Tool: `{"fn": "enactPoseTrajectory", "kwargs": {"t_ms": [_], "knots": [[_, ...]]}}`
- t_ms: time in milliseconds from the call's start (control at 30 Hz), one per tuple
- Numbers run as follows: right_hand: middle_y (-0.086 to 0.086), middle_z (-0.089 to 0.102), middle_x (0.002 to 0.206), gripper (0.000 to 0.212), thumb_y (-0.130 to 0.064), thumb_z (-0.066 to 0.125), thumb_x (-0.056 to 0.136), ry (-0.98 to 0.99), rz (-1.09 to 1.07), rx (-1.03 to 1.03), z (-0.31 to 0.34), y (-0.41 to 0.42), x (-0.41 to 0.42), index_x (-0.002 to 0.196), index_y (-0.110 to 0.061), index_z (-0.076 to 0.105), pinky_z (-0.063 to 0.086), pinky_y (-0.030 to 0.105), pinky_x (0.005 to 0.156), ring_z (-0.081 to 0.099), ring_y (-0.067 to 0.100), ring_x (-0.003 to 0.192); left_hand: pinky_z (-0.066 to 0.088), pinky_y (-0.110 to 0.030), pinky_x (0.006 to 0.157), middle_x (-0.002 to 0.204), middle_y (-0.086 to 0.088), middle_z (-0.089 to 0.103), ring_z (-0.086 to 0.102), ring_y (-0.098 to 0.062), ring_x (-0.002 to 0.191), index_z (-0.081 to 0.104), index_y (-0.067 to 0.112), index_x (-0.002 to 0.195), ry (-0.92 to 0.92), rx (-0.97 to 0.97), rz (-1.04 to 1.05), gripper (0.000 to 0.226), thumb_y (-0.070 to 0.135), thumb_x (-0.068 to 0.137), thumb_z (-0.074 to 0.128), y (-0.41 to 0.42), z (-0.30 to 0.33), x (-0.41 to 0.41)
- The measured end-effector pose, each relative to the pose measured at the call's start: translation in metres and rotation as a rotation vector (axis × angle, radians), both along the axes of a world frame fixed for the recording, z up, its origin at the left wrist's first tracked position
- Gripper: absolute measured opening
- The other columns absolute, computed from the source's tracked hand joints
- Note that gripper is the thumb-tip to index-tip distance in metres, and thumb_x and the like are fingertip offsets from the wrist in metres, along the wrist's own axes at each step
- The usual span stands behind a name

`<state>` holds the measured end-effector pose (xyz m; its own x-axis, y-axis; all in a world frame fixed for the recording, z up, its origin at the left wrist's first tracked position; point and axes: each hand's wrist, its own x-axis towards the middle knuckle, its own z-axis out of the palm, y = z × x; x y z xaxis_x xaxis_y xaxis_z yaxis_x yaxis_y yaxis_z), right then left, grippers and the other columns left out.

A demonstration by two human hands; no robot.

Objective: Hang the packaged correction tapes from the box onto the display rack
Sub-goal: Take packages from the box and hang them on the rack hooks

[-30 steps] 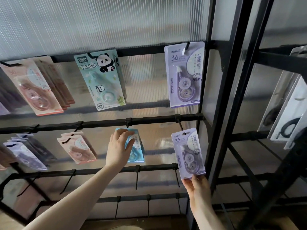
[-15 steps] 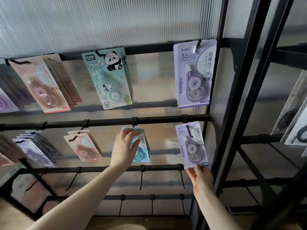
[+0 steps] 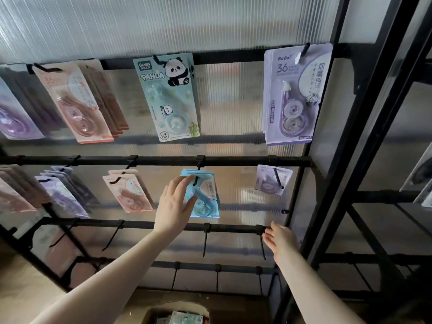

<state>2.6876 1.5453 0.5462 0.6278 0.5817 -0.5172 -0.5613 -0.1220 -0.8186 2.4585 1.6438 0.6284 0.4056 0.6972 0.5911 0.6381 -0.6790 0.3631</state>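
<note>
Centre of the frame: my left hand (image 3: pixel 174 204) lies with fingers spread against the blue correction tape packs (image 3: pixel 205 195), which hang on a hook of the middle rail of the display rack (image 3: pixel 233 161); fingertips touch the top pack's upper edge, thumb its lower left side. Right of centre: a lilac correction tape pack (image 3: pixel 271 181) hangs alone on the rail's last hook, touched by neither of my hands. Lower right: my right hand (image 3: pixel 280 242) is relaxed, fingers straight and holding nothing, just beside the lower rail (image 3: pixel 140 224). Upper rail, left to right: pink packs (image 3: pixel 77 104), a panda pack (image 3: pixel 170 97), a large lilac pack (image 3: pixel 294 94). Bottom centre: the box (image 3: pixel 163 312), open, with packs inside.
</note>
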Motion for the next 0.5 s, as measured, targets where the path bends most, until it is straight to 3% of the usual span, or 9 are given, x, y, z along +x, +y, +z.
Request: {"fn": "enactPoseTrajectory", "kwargs": {"t_ms": [133,267,367,500], "knots": [[0.025,0.057,0.115,0.035,-0.015,0.045,0.098,-0.181,0.067,-0.098,-0.003,-0.004,-0.009,0.129,0.001,0.049,0.045,0.041,0.097,0.056,0.037,0.109,0.044,-0.044,0.093,0.128,-0.012,0.053,0.05,-0.031,0.113,0.049,0.009,0.129,0.032,0.001,0.027,0.049,0.015,0.084,0.067,-0.003,-0.007,-0.019],[0.011,0.055,0.099,0.03,-0.015,0.047,0.097,-0.454,0.162,-0.164,-0.004,-0.004,-0.023,0.119,0.002,0.055,0.039,0.03,0.075,0.052,0.024,0.087,0.045,-0.044,0.092,0.126,-0.011,0.055,0.053,-0.032,0.112,0.052,0.008,0.126,0.05,-0.029,0.085,0.05,0.013,0.081,0.07,-0.009,-0.016,-0.041],[0.014,0.059,0.114,0.029,-0.016,0.047,0.096,-0.616,0.224,-0.224,-0.003,0.001,-0.037,0.118,0.0,0.056,0.038,0.031,0.082,0.053,0.03,0.104,0.045,-0.043,0.092,0.126,-0.011,0.055,0.053,-0.031,0.113,0.053,0.01,0.126,0.084,-0.032,0.122,0.05,0.014,0.079,0.072,-0.013,-0.025,-0.062],[0.014,0.059,0.121,0.03,-0.02,0.049,0.095,-0.741,0.306,-0.283,-0.005,0.013,-0.064,0.119,-0.003,0.055,0.036,0.027,0.077,0.053,0.031,0.109,0.045,-0.041,0.091,0.125,-0.009,0.056,0.053,-0.029,0.113,0.053,0.012,0.126,0.097,-0.049,0.147,0.049,0.019,0.081,0.071,-0.011,-0.036,-0.094]]}}
